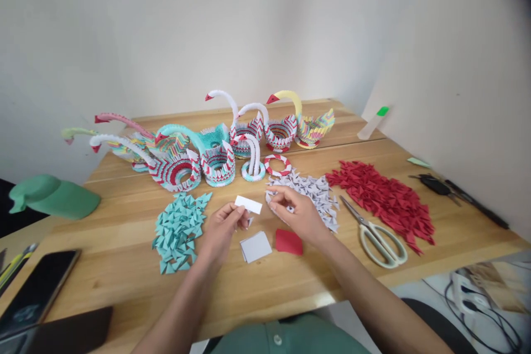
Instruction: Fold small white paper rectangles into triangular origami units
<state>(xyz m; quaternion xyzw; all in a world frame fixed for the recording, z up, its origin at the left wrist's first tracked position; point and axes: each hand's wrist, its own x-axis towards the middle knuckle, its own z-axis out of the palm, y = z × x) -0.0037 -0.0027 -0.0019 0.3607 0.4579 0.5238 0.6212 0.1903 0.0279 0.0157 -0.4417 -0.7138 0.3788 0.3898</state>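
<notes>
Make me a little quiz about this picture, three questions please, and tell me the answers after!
1. True or false: the scissors are nearer to the red pile than to the teal pile.
2. Which hand holds the small white paper?
3. What colour is the beak of the yellow-necked swan? A) green B) red C) blue

Key: 1 true; 2 the left hand; 3 B.

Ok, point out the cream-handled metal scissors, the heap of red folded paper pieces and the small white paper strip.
Scissors (367, 225), head view: at the pivot.
Red heap (381, 192), head view: near its middle.
White strip (249, 204), head view: middle of its upper face.
</notes>
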